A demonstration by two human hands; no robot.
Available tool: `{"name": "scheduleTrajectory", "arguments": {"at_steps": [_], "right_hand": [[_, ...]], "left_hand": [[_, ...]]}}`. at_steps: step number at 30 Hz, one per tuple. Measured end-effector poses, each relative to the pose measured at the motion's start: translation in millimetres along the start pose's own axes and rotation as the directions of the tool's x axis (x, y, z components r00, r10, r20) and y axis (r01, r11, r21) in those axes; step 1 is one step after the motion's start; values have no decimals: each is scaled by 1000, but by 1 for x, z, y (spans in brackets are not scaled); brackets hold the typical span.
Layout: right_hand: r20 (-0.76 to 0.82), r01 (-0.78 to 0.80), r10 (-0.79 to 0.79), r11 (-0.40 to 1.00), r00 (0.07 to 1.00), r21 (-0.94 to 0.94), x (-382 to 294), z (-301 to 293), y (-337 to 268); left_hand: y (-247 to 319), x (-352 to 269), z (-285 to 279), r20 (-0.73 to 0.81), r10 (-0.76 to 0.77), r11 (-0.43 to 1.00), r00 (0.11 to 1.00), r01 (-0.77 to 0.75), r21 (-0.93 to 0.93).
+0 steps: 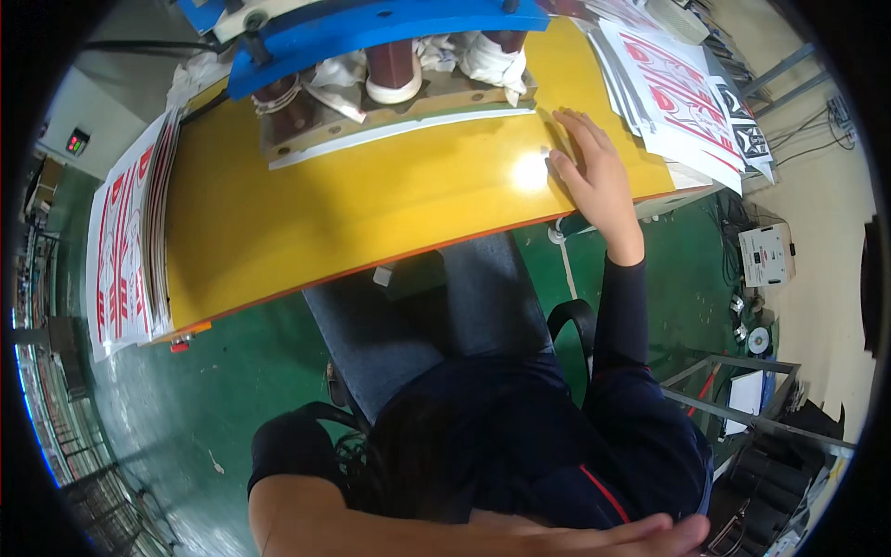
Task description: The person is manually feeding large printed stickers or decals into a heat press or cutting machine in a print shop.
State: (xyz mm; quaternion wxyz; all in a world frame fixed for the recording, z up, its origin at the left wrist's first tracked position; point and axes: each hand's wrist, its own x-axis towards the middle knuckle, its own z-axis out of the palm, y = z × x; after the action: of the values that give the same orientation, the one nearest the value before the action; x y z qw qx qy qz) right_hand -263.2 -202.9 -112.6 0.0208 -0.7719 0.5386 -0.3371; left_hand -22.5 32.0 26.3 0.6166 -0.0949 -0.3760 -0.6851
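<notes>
My right hand (588, 170) rests on the yellow tabletop (418, 188) near its front right part, fingers apart, holding nothing. My left forearm crosses low in front of my body, and my left hand (647, 539) shows at the bottom right edge, partly cut off; whether it holds anything is hidden. Ahead of me a press with a blue metal plate (390, 31) stands over a metal block (418, 104), with a white sheet along the block's lower edge. White cloths (491, 63) are wrapped about the dark red posts.
A stack of red-printed sheets (125, 244) stands at the table's left edge. More printed sheets (675, 97) lie at the right. A red button (180, 344) sits under the front left corner. A chair armrest (574, 317), a metal frame (752, 418) and a white box (766, 255) are at the right.
</notes>
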Motion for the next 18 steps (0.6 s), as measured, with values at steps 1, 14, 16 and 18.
{"name": "scheduleTrajectory", "arguments": {"at_steps": [1,14,16,18], "right_hand": [[-7,-4,4,1000,1000,12,-1,-1,1],[-137,-90,432,466,892,880,-42,1,-49],[-45,-52,324,286,945,957,-48,7,-70],[28,-48,205,94,978,994,-47,15,-93]], "left_hand": [[5,0,2,-100,37,993,994,-24,120],[18,15,-164,436,-93,964,895,-29,265],[7,-2,-150,-148,66,909,987,1,416],[0,-4,-160,-418,107,907,902,84,412]]}}
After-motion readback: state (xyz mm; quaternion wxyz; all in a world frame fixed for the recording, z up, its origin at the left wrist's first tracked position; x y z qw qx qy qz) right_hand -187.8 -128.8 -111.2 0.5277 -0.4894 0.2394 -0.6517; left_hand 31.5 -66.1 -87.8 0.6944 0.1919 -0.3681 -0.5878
